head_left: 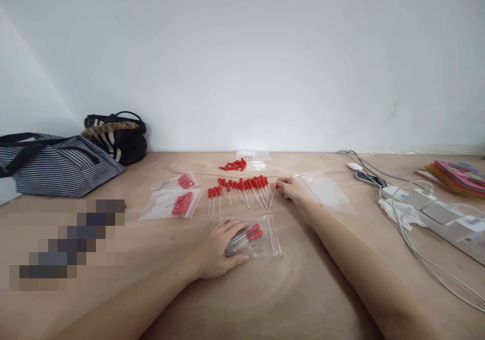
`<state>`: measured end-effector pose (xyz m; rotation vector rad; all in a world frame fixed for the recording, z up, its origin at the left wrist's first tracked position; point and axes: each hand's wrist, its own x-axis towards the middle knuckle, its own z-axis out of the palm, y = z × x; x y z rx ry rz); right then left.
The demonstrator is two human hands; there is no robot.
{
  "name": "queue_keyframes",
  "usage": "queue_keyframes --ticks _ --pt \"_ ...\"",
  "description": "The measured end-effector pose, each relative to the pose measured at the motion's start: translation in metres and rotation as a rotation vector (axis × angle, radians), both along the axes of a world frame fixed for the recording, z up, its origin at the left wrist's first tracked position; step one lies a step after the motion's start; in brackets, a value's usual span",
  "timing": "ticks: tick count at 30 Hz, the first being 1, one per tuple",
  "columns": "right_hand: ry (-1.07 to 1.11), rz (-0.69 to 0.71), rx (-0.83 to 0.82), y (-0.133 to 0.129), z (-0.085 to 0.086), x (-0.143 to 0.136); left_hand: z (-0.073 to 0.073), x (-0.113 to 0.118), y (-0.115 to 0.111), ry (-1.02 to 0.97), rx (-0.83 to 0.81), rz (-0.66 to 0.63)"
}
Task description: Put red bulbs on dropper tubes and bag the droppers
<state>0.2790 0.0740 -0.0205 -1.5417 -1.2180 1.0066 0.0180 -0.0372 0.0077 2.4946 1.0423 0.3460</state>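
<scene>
My left hand (223,249) rests with spread fingers on a clear zip bag (267,239) that holds a few red-topped droppers (254,233). My right hand (288,188) pinches the red bulb of a dropper (272,198), whose thin tip points down toward the table. Beside it lies a row of several red-bulbed droppers (248,184), their clear stems toward me. Behind the row are loose red bulbs (235,165) and clear tubes (257,165) on a plastic bag. Two filled zip bags (155,203) of red-topped droppers lie to the left.
Flat clear bags (326,191) lie right of my right hand. Farther right are a power strip (435,213) with plugs and cables, and a stack of coloured sheets (454,178). A striped bag (64,165) and a black bag (129,140) stand at the left, near a blurred patch.
</scene>
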Motion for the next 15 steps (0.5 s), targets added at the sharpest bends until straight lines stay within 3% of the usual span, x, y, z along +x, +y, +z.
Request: queue_keyframes --ticks 8,15 --pt "0.236 0.024 0.088 -0.061 -0.001 0.026 0.0 0.0 0.001 0.036 0.026 -0.007" --pt "0.429 -0.052 0.098 -0.088 -0.013 0.01 -0.008 -0.003 0.005 0.04 0.031 -0.022"
